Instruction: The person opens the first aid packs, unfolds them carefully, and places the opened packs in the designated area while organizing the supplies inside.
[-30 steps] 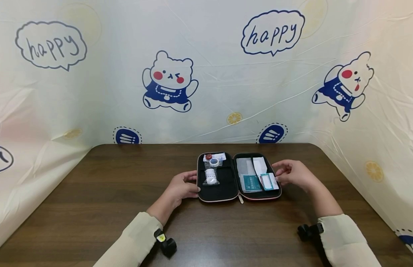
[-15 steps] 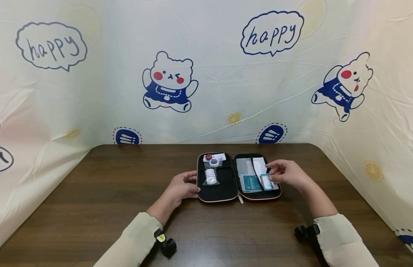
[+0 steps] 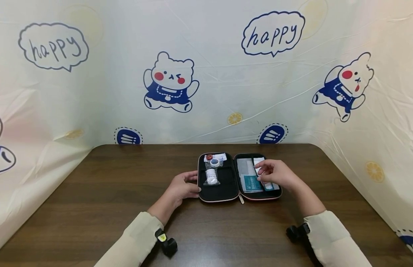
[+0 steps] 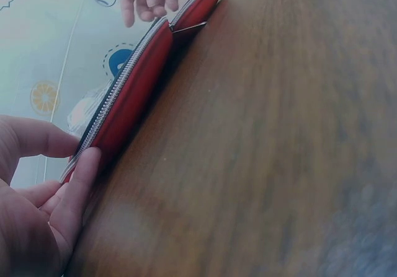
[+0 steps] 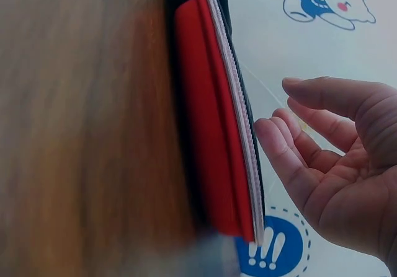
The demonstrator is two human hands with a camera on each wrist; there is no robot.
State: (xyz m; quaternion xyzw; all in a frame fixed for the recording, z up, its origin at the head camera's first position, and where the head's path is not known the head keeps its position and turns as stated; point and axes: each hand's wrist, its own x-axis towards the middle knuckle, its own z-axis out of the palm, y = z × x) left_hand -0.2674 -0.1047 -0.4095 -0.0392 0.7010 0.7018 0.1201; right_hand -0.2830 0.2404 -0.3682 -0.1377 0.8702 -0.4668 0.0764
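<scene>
A small zippered case (image 3: 228, 187), red outside and black inside, lies unfolded on the table. My left hand (image 3: 179, 188) grips its left edge; in the left wrist view the fingers (image 4: 84, 171) pinch the zipper rim. Over the right half hovers my right hand (image 3: 276, 173), fingers loosely bent and nothing between them. It partly hides white packets there, beside a teal packet (image 3: 252, 183). The left half carries a bagged white roll (image 3: 211, 175), a white ring-shaped roll (image 3: 214, 162) and a small red round item (image 3: 209, 157). In the right wrist view, the red shell (image 5: 208, 122) stands beside the fingers.
The brown wooden table (image 3: 126, 185) extends around the case to rounded back corners. A zipper pull (image 3: 241, 199) sticks out at the case's front. Behind and at the sides hangs a pale cloth (image 3: 210, 92) printed with bears.
My right hand has moved left from the case's right edge to above the packets in the right half. The left hand stays at the left edge, and the case has not shifted.
</scene>
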